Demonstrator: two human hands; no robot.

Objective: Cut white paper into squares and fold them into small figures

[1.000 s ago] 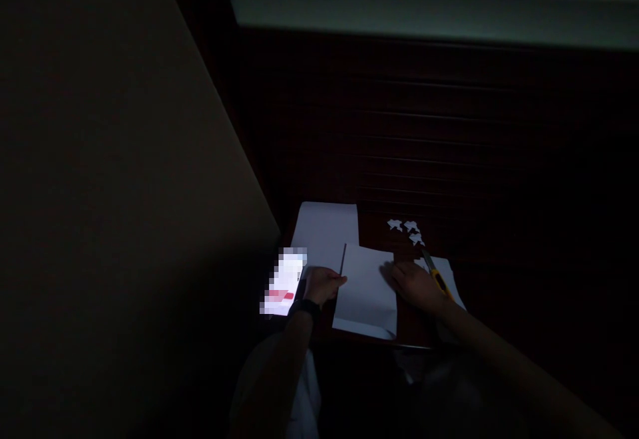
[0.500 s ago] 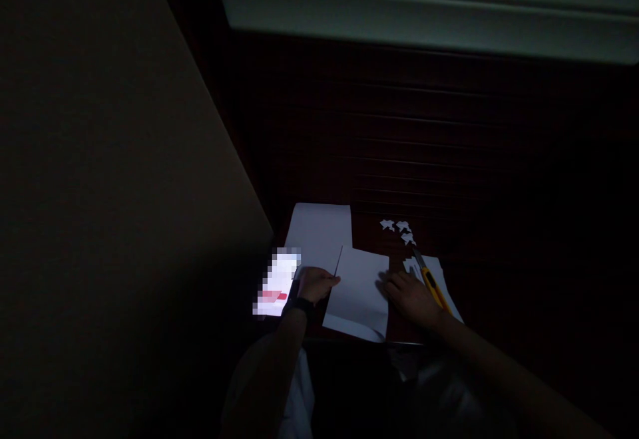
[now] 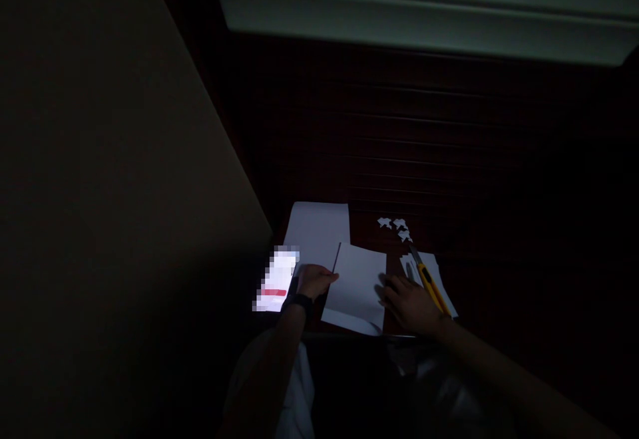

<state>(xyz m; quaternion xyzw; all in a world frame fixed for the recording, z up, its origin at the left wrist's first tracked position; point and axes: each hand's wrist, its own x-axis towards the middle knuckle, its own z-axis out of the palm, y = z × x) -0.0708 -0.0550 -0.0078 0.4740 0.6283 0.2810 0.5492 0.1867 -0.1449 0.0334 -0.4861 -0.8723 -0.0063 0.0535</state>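
A folded white sheet of paper [image 3: 355, 286] lies on a small dark table [image 3: 367, 236] in a very dim room. My left hand [image 3: 314, 281] rests at the sheet's left edge, fingers curled and touching the paper. My right hand [image 3: 409, 302] lies on the sheet's right edge with fingers stretched flat, pressing it down. A yellow utility knife [image 3: 426, 281] lies just right of that hand on another white sheet [image 3: 439, 286]. A dark watch [image 3: 299, 302] is on my left wrist.
A lit phone screen [image 3: 277, 281] glows left of my left hand. A second white sheet [image 3: 317, 229] lies behind it. Several small white paper cut-outs [image 3: 394, 226] sit at the table's back. A beige wall [image 3: 100, 193] rises on the left, dark slatted panelling behind.
My right hand slid down along the sheet's right edge, uncovering more of the knife and the paper under it. The view shifted slightly left. My left hand stayed at the left edge.
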